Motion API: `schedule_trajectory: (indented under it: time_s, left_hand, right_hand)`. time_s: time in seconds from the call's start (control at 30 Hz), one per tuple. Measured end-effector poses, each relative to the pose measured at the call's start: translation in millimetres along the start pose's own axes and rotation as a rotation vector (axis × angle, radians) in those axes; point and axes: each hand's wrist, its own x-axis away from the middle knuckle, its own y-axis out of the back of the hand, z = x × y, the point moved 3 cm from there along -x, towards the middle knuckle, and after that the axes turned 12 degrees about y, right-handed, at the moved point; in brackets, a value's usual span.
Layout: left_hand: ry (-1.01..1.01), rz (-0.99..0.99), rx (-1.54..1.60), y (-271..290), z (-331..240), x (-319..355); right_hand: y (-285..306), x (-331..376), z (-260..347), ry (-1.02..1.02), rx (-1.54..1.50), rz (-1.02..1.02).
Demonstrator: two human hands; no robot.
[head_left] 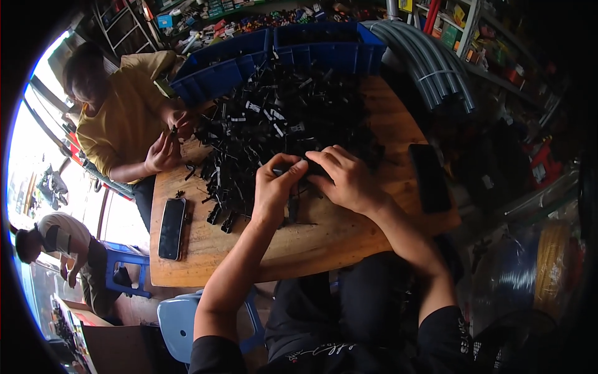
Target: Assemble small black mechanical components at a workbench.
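My left hand is closed, thumb pressed against the curled fingers, around a small black part that shows only at its edge. My right hand is just to the right, its index finger reaching toward my left thumb. Its thumb and index finger are apart, with only dark background visible between them. Both hands are over the near side of a large heap of black plastic parts, some with white labels. Loose black pieces lie at the heap's near edge on the wooden table.
Two phones lie on the table, one at the left and one at the right. Blue bins stand behind the heap. A co-worker in yellow handles a small part at left. Grey pipes curve down at far right.
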Motion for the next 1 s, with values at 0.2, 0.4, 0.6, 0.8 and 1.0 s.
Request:
schedule_trajectory:
  time_s: [0.2, 0.4, 0.6, 0.8, 1.0]
  left_hand:
    - [-0.125, -0.074, -0.206, -7, 8, -1]
    - [-0.130, -0.045, -0.139, -3, 8, 0]
    - [-0.166, 0.023, 0.369, 21, -14, -12]
    - [0.018, 0.183, 0.670, 21, -5, -17]
    - [0.008, 0.226, 0.430, 11, -3, -16]
  right_hand:
    - [-8, 3, -7, -0.003, 0.024, -0.074]
    - [-11, 3, -9, -0.079, -0.076, -0.030]
    - [-27, 15, -4, -0.088, 0.003, 0.203]
    - [-21, 18, -23, -0.185, -0.228, 0.254]
    - [9, 6, -36, -0.389, -0.615, -0.143]
